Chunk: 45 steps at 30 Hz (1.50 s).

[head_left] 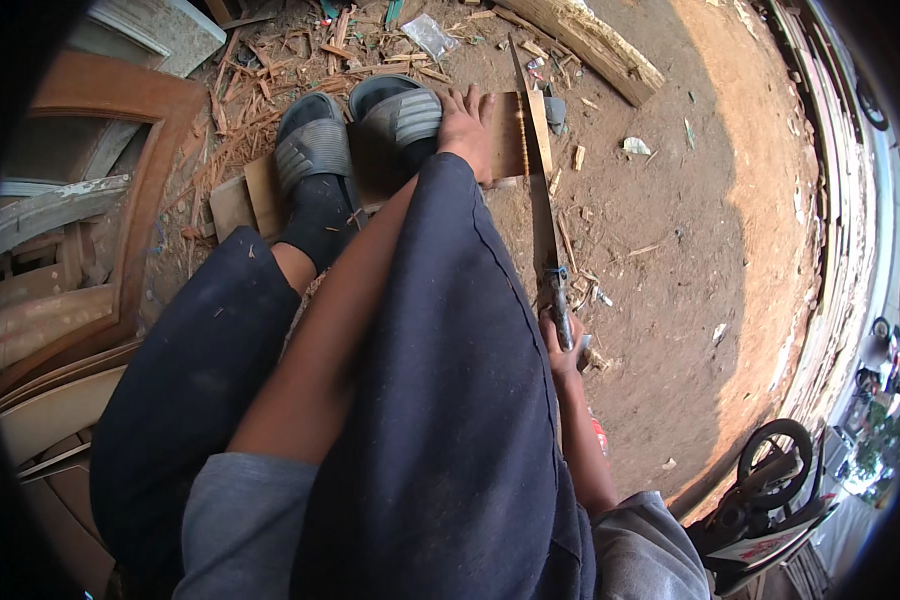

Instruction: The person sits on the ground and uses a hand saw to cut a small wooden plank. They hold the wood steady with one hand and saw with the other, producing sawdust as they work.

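My left hand (pixel 465 135) presses down on a wooden board (pixel 510 130), its fingers spread and lying flat. Both my feet, in grey striped slides (pixel 310 150) and dark socks, rest on that board, to the left of the hand. A hand saw (pixel 543 220) lies along the board's right end, its long blade pointing away from me against the wood. My right hand (pixel 560 335) grips the saw's handle, low on my right side, and my leg partly hides the left forearm.
Wood shavings (pixel 250 90) and scraps litter the dirt ground. A weathered beam (pixel 610 55) lies beyond the saw. Wooden frames (pixel 120 300) are piled at my left. Stacked planks (pixel 810 200) run along the right, with a parked motorbike (pixel 760 490) at lower right.
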Each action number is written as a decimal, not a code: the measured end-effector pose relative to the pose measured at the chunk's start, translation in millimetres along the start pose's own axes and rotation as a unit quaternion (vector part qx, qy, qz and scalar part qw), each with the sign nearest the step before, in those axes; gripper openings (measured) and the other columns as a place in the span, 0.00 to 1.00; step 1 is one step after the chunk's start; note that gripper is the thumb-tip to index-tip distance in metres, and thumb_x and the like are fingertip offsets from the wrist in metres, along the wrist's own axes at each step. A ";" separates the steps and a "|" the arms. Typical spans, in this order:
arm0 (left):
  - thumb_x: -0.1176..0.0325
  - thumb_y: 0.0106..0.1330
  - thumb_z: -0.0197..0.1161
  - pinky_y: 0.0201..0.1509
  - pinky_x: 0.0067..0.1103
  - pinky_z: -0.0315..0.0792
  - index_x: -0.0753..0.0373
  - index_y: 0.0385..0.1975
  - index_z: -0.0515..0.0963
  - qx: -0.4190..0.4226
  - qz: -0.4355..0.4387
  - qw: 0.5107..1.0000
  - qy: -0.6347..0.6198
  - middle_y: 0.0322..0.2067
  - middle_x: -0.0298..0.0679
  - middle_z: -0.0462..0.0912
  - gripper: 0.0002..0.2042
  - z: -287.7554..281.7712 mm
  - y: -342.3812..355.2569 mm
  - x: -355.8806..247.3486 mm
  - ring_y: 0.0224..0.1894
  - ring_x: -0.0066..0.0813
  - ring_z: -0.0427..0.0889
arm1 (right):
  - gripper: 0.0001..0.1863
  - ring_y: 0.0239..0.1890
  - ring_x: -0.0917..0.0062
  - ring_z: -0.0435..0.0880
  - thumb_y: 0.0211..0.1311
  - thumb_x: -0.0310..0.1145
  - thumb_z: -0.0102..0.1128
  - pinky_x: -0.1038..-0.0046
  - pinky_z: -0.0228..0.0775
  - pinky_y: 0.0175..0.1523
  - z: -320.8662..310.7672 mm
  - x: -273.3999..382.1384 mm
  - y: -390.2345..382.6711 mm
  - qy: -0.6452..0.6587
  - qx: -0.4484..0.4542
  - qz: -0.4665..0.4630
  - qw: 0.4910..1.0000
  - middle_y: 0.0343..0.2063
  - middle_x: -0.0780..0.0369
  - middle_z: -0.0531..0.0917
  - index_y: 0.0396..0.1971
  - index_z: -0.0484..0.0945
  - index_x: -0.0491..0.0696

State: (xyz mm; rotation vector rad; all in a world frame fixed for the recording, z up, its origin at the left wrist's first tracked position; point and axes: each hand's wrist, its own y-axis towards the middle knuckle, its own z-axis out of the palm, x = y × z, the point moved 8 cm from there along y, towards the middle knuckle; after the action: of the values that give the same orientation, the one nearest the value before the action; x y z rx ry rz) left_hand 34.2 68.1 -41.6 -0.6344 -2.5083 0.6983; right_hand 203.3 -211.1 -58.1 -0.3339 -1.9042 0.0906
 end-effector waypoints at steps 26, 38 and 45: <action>0.30 0.45 0.62 0.68 0.51 0.45 0.69 0.70 0.37 0.004 -0.002 1.000 -0.006 0.70 0.57 0.41 0.63 -3.0 0.5 2.0 0.70 0.58 0.48 | 0.06 0.19 0.73 0.70 0.53 0.29 0.55 0.71 0.62 0.27 -3.3 -19.4 -32.0 -0.035 0.016 -0.058 0.998 0.16 0.60 0.72 0.23 0.73 0.42; 0.30 0.46 0.61 0.68 0.52 0.45 0.71 0.69 0.37 0.012 -0.023 1.000 0.016 0.71 0.55 0.40 0.62 7.8 6.8 4.4 0.71 0.55 0.46 | 0.09 0.22 0.86 0.64 0.59 0.31 0.56 0.76 0.58 0.27 42.5 85.0 129.1 0.050 -0.026 -0.003 0.998 0.17 0.69 0.68 0.23 0.71 0.42; 0.29 0.47 0.59 0.68 0.52 0.44 0.70 0.70 0.38 -0.005 -0.014 1.000 0.010 0.71 0.55 0.41 0.61 4.9 5.8 0.4 0.71 0.55 0.46 | 0.12 0.16 0.88 0.64 0.60 0.35 0.58 0.81 0.54 0.21 26.9 63.0 111.6 0.090 -0.042 0.000 0.995 0.15 0.72 0.69 0.21 0.72 0.45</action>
State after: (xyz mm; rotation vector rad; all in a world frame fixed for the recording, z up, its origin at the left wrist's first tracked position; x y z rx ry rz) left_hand 33.1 71.0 -48.5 -0.6064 -2.4983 0.6666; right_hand 179.2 -84.4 -35.3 -0.3853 -1.7330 -0.0200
